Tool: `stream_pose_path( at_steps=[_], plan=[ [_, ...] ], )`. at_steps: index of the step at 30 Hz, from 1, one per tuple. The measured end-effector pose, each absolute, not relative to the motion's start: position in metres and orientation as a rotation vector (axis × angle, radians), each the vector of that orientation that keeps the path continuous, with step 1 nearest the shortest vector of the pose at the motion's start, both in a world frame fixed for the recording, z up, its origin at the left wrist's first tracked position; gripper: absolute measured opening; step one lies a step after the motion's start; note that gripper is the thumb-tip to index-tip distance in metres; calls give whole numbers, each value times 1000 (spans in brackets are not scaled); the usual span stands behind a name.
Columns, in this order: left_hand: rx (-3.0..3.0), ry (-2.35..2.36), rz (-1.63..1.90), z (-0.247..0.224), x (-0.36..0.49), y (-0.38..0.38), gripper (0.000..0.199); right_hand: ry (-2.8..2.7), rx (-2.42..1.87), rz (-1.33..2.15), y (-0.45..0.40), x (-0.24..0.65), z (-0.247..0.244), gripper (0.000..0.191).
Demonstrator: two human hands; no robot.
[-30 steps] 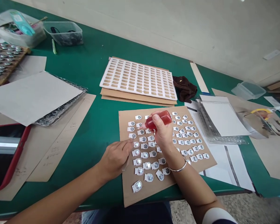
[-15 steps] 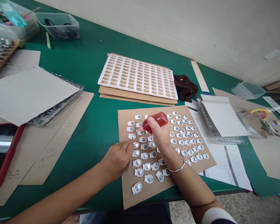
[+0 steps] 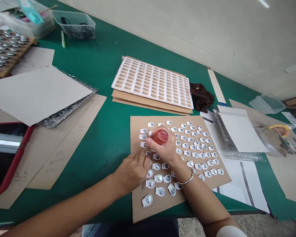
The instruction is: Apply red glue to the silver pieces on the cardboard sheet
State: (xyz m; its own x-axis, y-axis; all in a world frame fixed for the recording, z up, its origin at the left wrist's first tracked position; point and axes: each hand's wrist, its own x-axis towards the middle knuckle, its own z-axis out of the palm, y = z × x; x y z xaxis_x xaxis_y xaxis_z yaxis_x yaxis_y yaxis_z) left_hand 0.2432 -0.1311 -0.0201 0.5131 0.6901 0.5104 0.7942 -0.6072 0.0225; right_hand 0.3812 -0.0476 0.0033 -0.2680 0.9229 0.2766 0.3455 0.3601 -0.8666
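Observation:
In my right hand (image 3: 164,146) is a small red squeeze bottle (image 3: 160,136). It is tipped with its base toward me, and its nozzle is hidden. My left hand (image 3: 135,169) is closed in a pinch at the left side of a brown cardboard sheet (image 3: 138,210). Its fingertips are beside a small white tab with a round metal piece (image 3: 148,154); what they hold is too small to make out. Several such tabs lie in rows on the cardboard, among them a tab with a bolt-like metal centre (image 3: 147,200) near the front.
Behind the cardboard lies a white grid tray (image 3: 153,82) on cardboard, with a dark brown cloth (image 3: 201,97) beside it. Grey sheets (image 3: 39,92) and a red-cased tablet (image 3: 27,144) are at left. Plastic tubs (image 3: 75,28) stand at the back left; bagged parts (image 3: 241,154) lie right.
The red bottle has turned from sideways to base-toward-me, and my right hand has come lower and closer to my left. The whole view has shifted slightly.

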Motion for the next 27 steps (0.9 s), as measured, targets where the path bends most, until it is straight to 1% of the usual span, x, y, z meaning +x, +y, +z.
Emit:
stream_pose_path(
  at_steps=[5, 11, 18, 27],
  plan=[
    [-2530, -1264, -700, -20, 245, -132, 23, -1838, -1103, 855, -47, 380, 1, 23],
    [-2510, -1263, -704, -22, 245, -133, 20, -1876, -1099, 825, -47, 379, 0, 21],
    [-2500, -1263, -634, -21, 244, -133, 23, -1889, -1093, 828, -47, 379, -3, 20],
    [-2525, -1274, -656, -21, 244, -133, 21, -1886, -1070, 815, -48, 377, -3, 19]
  ],
)
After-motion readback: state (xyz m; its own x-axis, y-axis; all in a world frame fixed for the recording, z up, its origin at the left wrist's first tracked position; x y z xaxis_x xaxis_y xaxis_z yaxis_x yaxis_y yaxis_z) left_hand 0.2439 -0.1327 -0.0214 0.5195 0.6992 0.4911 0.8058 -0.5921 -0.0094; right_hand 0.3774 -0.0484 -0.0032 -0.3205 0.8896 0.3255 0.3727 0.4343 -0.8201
